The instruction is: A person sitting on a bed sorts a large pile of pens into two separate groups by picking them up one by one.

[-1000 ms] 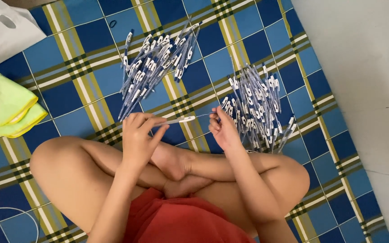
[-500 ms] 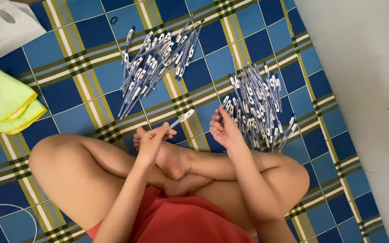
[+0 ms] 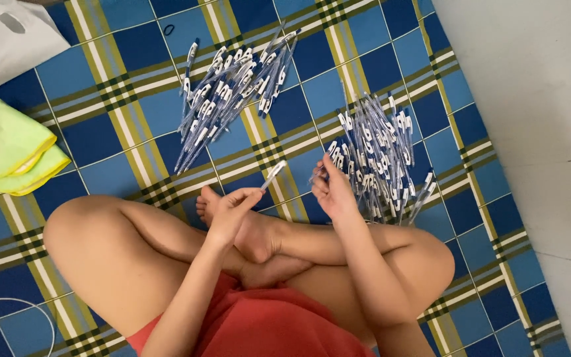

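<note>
Left hand: the left hand pinches one white-clipped pen by its lower end, tip angled toward 1 o'clock — kept clear of the crossed legs.
Right hand: the right hand curls on thin pieces I cannot make out, at the right pile's 8 o'clock edge.
Far pile: a second pen heap at 12 o'clock on the plaid mat — apart from the right pile.
Cloth: yellow-green cloth at 9 o'clock.

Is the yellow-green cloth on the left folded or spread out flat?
Folded. The yellow-green cloth lies doubled over in stacked layers, its yellow-trimmed edges showing one above the other, on the checked mat.
</note>
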